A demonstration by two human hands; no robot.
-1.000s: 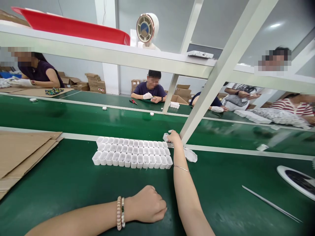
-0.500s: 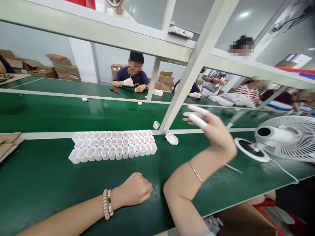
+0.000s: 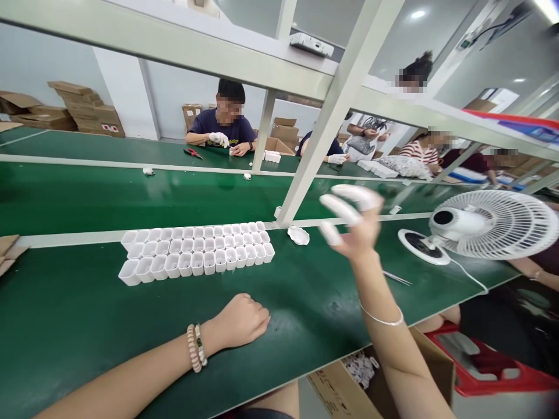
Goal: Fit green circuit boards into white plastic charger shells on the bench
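My left hand [image 3: 243, 320] rests on the green tabletop in a closed fist, with two beaded bracelets at the wrist. Nothing sticks out of its curled fingers. My right hand [image 3: 353, 224] is raised above the bench, its fingers spread and several covered by white finger cots. It is empty and touches nothing. Beyond my left hand, small white plastic cups [image 3: 186, 263] stand in three tight rows; some in the front row show a small dark spot inside. A crumpled white piece [image 3: 299, 235] lies between the cups and my right hand.
A white fan [image 3: 489, 224] stands on the right, with tweezers [image 3: 397, 278] left of it. A slanted post [image 3: 321, 134] rises from the bench's back edge. Below the front edge sits an open carton [image 3: 336, 387] with small white parts. Co-workers sit across the line.
My right hand has turned upright and its forearm has swung out to the right, fingers spreading. My left fist stays on the table. The view has shifted slightly right.
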